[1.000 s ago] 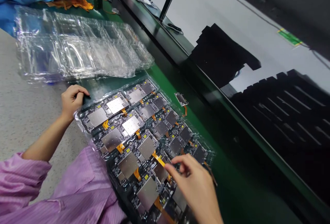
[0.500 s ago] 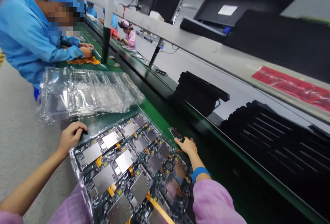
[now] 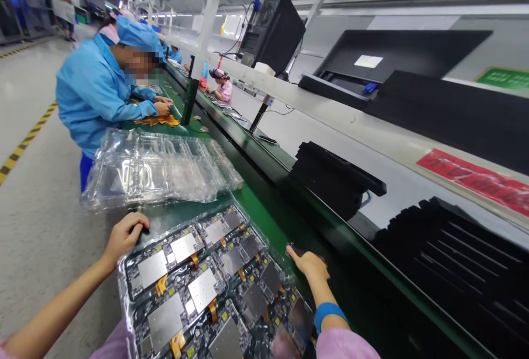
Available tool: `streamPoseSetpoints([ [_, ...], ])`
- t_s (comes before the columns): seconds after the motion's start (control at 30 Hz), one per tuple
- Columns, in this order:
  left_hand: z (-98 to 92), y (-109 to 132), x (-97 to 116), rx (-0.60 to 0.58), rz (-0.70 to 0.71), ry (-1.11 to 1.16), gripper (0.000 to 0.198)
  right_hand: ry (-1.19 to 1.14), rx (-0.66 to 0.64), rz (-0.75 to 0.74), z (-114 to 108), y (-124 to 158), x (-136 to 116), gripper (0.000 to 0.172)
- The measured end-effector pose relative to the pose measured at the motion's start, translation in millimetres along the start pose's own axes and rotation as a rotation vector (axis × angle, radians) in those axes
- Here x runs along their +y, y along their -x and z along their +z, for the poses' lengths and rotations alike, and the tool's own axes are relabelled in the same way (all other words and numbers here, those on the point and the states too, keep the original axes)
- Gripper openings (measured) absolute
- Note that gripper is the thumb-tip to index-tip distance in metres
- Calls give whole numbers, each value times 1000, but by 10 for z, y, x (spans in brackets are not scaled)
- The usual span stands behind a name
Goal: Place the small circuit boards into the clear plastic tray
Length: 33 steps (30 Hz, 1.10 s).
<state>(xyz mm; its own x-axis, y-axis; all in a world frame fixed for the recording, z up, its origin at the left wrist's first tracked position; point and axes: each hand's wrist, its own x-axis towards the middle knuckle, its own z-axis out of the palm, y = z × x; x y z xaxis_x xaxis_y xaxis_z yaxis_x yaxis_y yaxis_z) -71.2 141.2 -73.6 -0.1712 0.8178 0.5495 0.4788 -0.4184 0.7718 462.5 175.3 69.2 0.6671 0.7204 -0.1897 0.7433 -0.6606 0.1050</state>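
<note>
The clear tray (image 3: 124, 293) of circuit boards (image 3: 202, 288) is seen lying on the green desk (image 3: 256, 204), at the near edge. Each board is capped with a silver shield and trailed by an orange flex strip. No print can be read on them.

The left hand (image 3: 124, 235) is set on the tray's far left corner, fingers curled down over the rim; whether the rim is pinched cannot be told. The right hand (image 3: 309, 264) is laid just beside the tray's right edge, fingers stretched out loose and flat, tips touching a small dark part (image 3: 298, 249) on the desk. A blue wristband (image 3: 326, 310) is worn.

Beyond the tray a stack of empty clear trays (image 3: 157, 166) is piled. To the tray's right, past the desk's rail, black slabs (image 3: 334, 177) are stacked. Above them a red label (image 3: 471, 177) is stuck along a shelf, its writing too blurred to read. A green sign (image 3: 506, 78) and a white sticker (image 3: 367, 61) are just as illegible. Far beyond the tray a person in blue (image 3: 99, 94) is bent over the desk.
</note>
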Motion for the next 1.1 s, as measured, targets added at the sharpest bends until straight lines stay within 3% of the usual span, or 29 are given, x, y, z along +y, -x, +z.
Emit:
streamPoseSetpoints([
  [0.13,25,-24,23,14,3,16,27,-63,60,3,-49,-119,108,71],
  [0.3,5,-36,37,7,-2,18,27,-219,297,-206,-171,-42,387,31],
  [0.43,-61,-19,36,8,-9,21,26,-551,368,-338,-288,343,502,16],
  [0.6,-136,-22,8,7,35,-12,24,-811,402,-533,-615,1223,490,40],
  [0.7,-169,-28,5,5,68,-43,23,-888,298,-565,-900,1836,543,39],
  [0.73,-177,-30,9,7,75,-50,23,-876,203,-566,-969,2008,576,37],
  [0.83,-193,-36,24,19,68,-59,23,-741,-278,-581,-972,2339,666,30],
  [0.9,-198,-38,33,32,61,-57,23,-651,-566,-578,-784,2400,688,24],
  [0.93,-201,-40,37,37,62,-53,23,-627,-642,-569,-651,2389,685,21],
  [1.0,-207,-44,48,44,63,-50,22,-607,-687,-534,-361,2314,663,15],
  [1.1,-219,-53,74,38,49,-56,22,-583,-620,-468,-22,2176,623,8],
])
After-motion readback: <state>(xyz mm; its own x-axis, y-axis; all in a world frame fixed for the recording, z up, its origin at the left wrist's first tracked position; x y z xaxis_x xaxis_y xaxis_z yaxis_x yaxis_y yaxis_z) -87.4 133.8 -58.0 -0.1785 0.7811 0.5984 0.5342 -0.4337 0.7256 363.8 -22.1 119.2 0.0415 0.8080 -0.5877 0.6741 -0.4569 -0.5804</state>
